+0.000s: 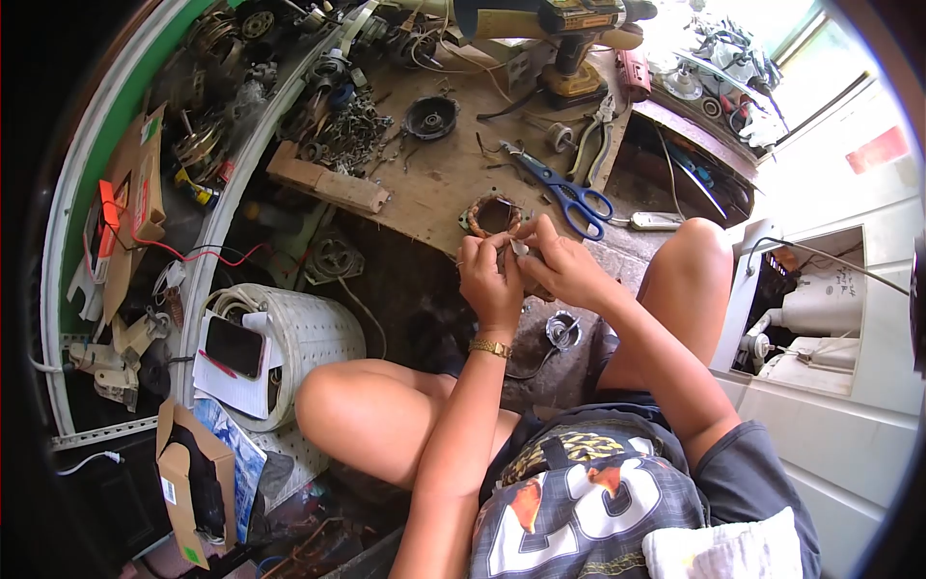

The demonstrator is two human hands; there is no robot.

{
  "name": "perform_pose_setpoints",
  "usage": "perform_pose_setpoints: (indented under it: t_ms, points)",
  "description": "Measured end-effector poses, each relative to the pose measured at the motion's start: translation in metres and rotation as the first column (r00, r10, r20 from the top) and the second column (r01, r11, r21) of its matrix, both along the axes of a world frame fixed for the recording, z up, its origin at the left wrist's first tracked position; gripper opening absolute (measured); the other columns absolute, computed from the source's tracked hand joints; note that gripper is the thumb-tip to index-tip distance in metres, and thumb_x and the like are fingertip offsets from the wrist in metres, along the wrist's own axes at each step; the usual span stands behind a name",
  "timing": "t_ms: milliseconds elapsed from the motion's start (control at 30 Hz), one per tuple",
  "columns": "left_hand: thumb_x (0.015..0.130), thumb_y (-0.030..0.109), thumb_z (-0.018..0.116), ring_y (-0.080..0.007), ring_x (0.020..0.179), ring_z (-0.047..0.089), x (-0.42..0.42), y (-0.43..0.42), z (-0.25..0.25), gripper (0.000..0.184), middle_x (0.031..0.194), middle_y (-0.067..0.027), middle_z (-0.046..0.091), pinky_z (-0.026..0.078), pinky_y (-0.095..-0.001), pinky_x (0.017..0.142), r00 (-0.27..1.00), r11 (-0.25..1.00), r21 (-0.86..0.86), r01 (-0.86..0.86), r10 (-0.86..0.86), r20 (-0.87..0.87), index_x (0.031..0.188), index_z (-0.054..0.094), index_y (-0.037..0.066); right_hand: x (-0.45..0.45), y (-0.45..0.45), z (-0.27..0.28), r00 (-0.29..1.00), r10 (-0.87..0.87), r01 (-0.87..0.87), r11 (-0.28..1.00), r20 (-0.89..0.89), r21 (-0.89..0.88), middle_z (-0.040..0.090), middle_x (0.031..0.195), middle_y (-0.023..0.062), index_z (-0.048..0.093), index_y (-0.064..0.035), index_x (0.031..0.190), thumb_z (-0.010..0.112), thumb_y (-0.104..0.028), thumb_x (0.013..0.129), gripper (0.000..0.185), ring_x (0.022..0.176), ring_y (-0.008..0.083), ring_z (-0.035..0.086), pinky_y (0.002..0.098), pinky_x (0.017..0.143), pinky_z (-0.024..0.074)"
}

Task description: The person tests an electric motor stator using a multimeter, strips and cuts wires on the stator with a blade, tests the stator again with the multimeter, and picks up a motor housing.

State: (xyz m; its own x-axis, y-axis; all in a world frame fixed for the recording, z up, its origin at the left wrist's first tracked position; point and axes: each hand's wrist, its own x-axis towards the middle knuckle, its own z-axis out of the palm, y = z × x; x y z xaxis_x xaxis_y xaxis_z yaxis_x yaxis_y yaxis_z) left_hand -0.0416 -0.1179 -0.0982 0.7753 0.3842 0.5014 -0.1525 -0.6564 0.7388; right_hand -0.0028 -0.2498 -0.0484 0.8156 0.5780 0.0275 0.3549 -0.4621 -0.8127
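Note:
My left hand [490,278], with a gold watch on its wrist, and my right hand [561,262] meet at the bench's front edge, fingers closed in a pinch. Between their fingertips shows a small whitish piece [521,249], too small to name. Directly beyond the fingers is a motor stator [475,216], a ring wound with copper wire, with thin wire ends sticking up. Whether my left fingers also touch the ring I cannot tell. Blue-handled scissors [576,201] lie to the right, beside pliers [596,135] with pale grips.
A dark round motor cover [431,118] and a yellow cordless drill [577,72] stand on the wooden bench [439,183]. Wood blocks [328,181] lie at its left edge. A white perforated drum [323,328] carries a phone [234,347]. Between my legs sits a small metal part [562,331].

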Motion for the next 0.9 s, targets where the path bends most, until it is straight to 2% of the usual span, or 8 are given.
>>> perform_pose_setpoints:
  t_ms: [100,200,300,400,567,767,900]
  points:
    - [0.084,0.015,0.064,-0.0297,0.086,0.055,0.001,0.000,0.000,0.009,0.088,-0.0075,0.056,0.046,-0.0418,0.074,1.000,1.000,0.024,-0.008,0.008,0.005,0.091,0.065,0.009,0.005,-0.001,-0.003,1.000,0.016,-0.017,0.999,-0.005,-0.032,0.065,0.101,0.0243,0.039,0.0003,0.118,0.056,-0.022,0.092,0.038,0.097,0.0425,0.063,0.0464,0.081,0.0472]
    - [0.082,0.013,0.065,-0.0280,0.085,0.055,0.000,0.000,0.000,0.010,0.088,-0.0083,0.055,0.045,-0.0388,0.077,0.999,1.000,0.004,0.014,-0.014,0.029,0.089,0.066,0.006,0.007,-0.003,-0.003,0.989,-0.063,0.093,0.970,-0.137,0.226,0.065,0.084,0.0156,0.038,0.0003,0.123,0.054,-0.018,0.093,0.038,0.079,0.0282,0.064,0.0373,0.069,0.0476]
    - [0.081,0.012,0.067,-0.0266,0.081,0.057,0.000,-0.001,-0.003,0.008,0.086,-0.0066,0.056,0.046,-0.0374,0.073,0.998,0.999,0.035,-0.002,0.000,0.059,0.087,0.066,0.006,-0.005,-0.010,0.017,0.851,-0.106,0.316,0.886,-0.515,0.339,0.056,0.072,0.0068,0.036,0.0012,0.128,0.054,-0.015,0.093,0.042,0.063,0.0127,0.053,0.0255,0.055,0.0407]
    - [0.080,0.014,0.071,-0.0254,0.076,0.057,0.003,0.001,-0.007,0.007,0.081,-0.0051,0.054,0.048,-0.0374,0.065,0.993,0.993,0.115,-0.020,0.007,0.115,0.084,0.066,0.011,-0.023,-0.001,0.013,0.679,-0.096,0.434,0.852,-0.728,0.293,0.048,0.067,0.0011,0.032,0.0033,0.131,0.054,-0.016,0.094,0.048,0.055,0.0072,0.043,0.0209,0.047,0.0326]
    - [0.080,0.010,0.069,-0.0248,0.076,0.058,0.001,0.002,-0.007,0.007,0.083,-0.0045,0.056,0.048,-0.0357,0.067,0.997,0.989,0.148,-0.016,0.004,0.080,0.086,0.067,0.010,-0.028,0.026,0.010,0.644,-0.200,0.564,0.776,-0.739,0.281,0.050,0.064,0.0018,0.032,0.0049,0.129,0.053,-0.018,0.095,0.045,0.049,0.0086,0.042,0.0229,0.042,0.0324]
    - [0.079,0.009,0.069,-0.0245,0.075,0.059,0.003,0.003,-0.009,0.009,0.083,-0.0042,0.055,0.049,-0.0354,0.064,0.995,0.985,0.168,-0.034,0.018,0.096,0.088,0.066,0.011,-0.022,0.036,-0.011,0.740,-0.244,0.530,0.785,-0.627,0.320,0.051,0.066,0.0028,0.034,0.0052,0.120,0.052,-0.018,0.096,0.038,0.052,0.0096,0.045,0.0234,0.044,0.0347]
    - [0.079,0.010,0.069,-0.0245,0.075,0.059,0.002,0.003,-0.010,0.009,0.083,-0.0039,0.055,0.049,-0.0355,0.064,0.996,0.986,0.165,-0.031,0.017,0.090,0.088,0.066,0.011,-0.022,0.036,-0.002,0.727,-0.255,0.532,0.796,-0.638,0.288,0.053,0.068,0.0044,0.035,0.0062,0.117,0.052,-0.015,0.095,0.034,0.056,0.0110,0.048,0.0248,0.048,0.0382]
